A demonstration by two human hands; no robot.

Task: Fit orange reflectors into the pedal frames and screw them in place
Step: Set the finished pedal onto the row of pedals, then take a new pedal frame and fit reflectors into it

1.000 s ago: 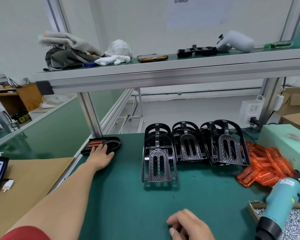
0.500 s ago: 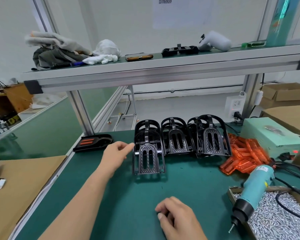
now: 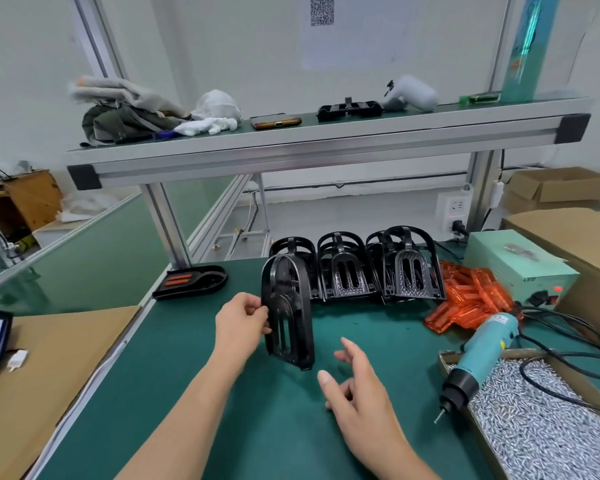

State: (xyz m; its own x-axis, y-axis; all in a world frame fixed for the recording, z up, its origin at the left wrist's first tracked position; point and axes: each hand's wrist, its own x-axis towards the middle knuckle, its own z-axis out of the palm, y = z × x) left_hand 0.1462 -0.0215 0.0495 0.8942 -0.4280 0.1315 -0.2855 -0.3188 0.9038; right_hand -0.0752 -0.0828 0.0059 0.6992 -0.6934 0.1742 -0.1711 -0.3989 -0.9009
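Note:
My left hand [image 3: 241, 318] grips the left edge of a black pedal frame [image 3: 288, 313] and holds it upright, tilted, above the green mat. My right hand [image 3: 355, 386] hovers open just right of and below the frame, not touching it. More black pedal frames [image 3: 378, 271] stand in a row behind. A pile of orange reflectors [image 3: 471, 299] lies to their right. A teal electric screwdriver [image 3: 478, 358] rests with its tip over the edge of a tray of silver screws [image 3: 541, 417]. A finished pedal with orange reflectors [image 3: 189, 282] lies at the far left.
A pale green power box [image 3: 513, 265] and cardboard boxes [image 3: 575, 237] crowd the right side, with black cables [image 3: 568, 344] trailing. An aluminium shelf [image 3: 326, 147] spans overhead, its post [image 3: 167, 226] at the left. Brown cardboard [image 3: 49, 358] covers the left bench.
My left hand went from the finished pedal at the left to the front pedal frame and lifted it off the mat. My right hand rose and opened.

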